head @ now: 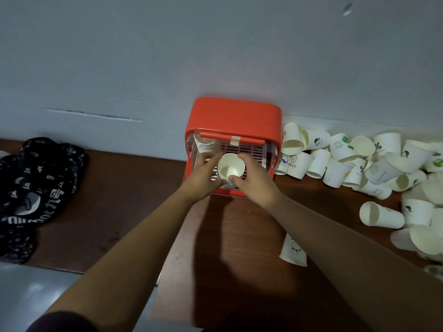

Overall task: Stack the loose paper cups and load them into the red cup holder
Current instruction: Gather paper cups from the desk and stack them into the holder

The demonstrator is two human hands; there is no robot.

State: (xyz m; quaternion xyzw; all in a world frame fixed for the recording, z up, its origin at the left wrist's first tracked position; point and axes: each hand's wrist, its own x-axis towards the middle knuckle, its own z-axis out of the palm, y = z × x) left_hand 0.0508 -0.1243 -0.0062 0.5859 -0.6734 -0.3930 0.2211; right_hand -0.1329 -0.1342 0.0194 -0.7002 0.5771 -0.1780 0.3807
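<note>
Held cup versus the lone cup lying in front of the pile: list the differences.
The held cup is mouth up; the lone cup lies on its side, mouth facing left. The left hand and right hand grip the held cup over the red holder; the lone cup rests untouched on the table. Both are white paper.

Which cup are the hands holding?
The upward-facing cup between left hand and right hand at the holder; the pile lies untouched at right.

The holder is smooth, slightly glossy red plastic; the cups are matt white paper; the table is dark, faintly shiny wood; the cloth is soft black printed fabric.
</note>
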